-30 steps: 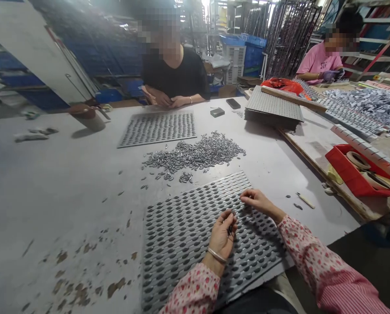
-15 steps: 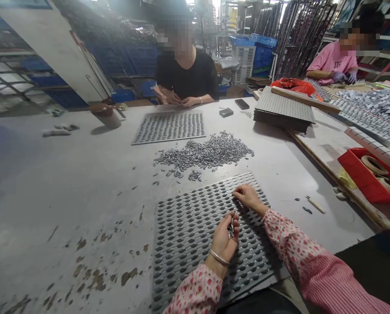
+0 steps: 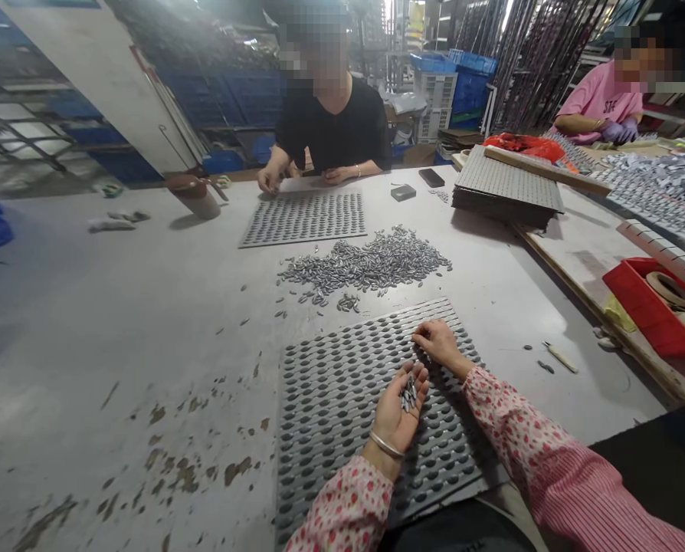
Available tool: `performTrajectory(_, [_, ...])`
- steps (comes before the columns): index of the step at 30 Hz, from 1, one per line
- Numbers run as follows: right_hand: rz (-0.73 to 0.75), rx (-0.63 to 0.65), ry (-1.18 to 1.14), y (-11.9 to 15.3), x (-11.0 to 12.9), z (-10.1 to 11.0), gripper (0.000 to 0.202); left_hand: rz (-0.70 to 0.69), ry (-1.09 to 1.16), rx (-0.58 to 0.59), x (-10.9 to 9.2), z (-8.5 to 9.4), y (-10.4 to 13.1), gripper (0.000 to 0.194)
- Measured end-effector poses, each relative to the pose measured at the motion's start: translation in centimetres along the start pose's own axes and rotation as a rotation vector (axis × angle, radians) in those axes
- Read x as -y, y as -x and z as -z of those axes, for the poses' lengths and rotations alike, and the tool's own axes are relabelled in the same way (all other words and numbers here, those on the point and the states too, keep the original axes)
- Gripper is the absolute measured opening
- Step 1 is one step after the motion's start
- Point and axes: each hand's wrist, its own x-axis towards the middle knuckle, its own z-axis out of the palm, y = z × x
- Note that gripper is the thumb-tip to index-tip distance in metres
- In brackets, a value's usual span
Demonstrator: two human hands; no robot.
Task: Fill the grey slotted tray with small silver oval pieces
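My left hand [image 3: 395,420] is cupped palm up above the near grey tray, holding several small silver, leaf-shaped metal pieces [image 3: 409,394]. The near tray [image 3: 331,406] is covered in rows of oval spots, dark in the near rows and paler toward its far right. Just beyond the left hand, my right hand [image 3: 439,343] rests at the tray's upper right part with thumb and fingers pinched together. Whatever is between those fingertips is too small to make out. Past the tray's far edge lies a loose pile of the same metal pieces [image 3: 371,264].
Across the table [image 3: 147,322] a person in black sits at a second tray [image 3: 308,218]. Toward the right are stacked trays [image 3: 506,184], a red box [image 3: 658,307] with tape rolls and a pale-handled tool [image 3: 561,358]. A brown mug [image 3: 196,198] stands at the far left.
My left fingers have opened a little, showing more of the pieces in the palm. The right hand stays pinched at the tray. The person opposite has moved one hand to their tray's far left corner.
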Motion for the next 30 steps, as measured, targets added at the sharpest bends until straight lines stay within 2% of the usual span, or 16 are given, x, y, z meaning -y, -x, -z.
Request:
performTrajectory(2, [0.156, 0.079, -0.133, 0.7, 0.4, 0.8, 0.015, 0.000, 0.024, 0.004, -0.2, -0.1, -0.2, 0.019])
performTrajectory(5, [0.417, 0.265, -0.273, 2.0, 1.0, 2.2, 0.015, -0.032, 0.048, 0.019, -0.3, -0.3, -0.5, 0.019])
performTrajectory(8, [0.510, 0.330, -0.350, 3.1, 1.0, 2.8, 0.017, -0.068, 0.051, 0.052, -0.2, -0.3, -0.6, 0.020])
performTrajectory(10, [0.445, 0.296, -0.436, 3.2, 0.4, 2.7, 0.019, -0.082, 0.031, 0.071, 0.0, -0.1, -0.5, 0.021])
performTrajectory(13, [0.204, 0.159, -0.551, 2.3, -1.3, 2.1, 0.026, -0.080, -0.060, 0.057, 0.1, 0.1, -0.3, 0.020])
performTrajectory(15, [0.037, 0.035, -0.508, 1.2, -2.7, 1.6, 0.028, -0.036, -0.110, 0.026, 0.0, 0.2, -0.1, 0.017])
performTrajectory(17, [-0.049, -0.048, -0.380, 0.2, -3.7, 1.1, 0.026, -0.010, -0.113, -0.014, -0.1, 0.1, 0.1, 0.013])
performTrajectory(21, [-0.010, -0.072, -0.108, -0.7, -3.9, 0.1, 0.022, -0.036, -0.081, -0.055, -0.3, -0.2, 0.4, 0.013])
performTrajectory(24, [-0.003, -0.093, 0.045, -0.4, -3.2, -0.4, 0.022, -0.020, -0.073, 0.004, -0.4, 0.0, 0.3, 0.020])
performTrajectory(27, [-0.025, -0.129, 0.141, 0.0, -2.7, -0.6, 0.023, 0.008, -0.047, 0.047, -0.4, 0.3, 0.2, 0.023])
performTrajectory(30, [-0.061, -0.132, 0.174, 0.0, -2.5, -0.4, 0.023, 0.035, -0.018, 0.043, -0.5, 0.3, 0.1, 0.020])
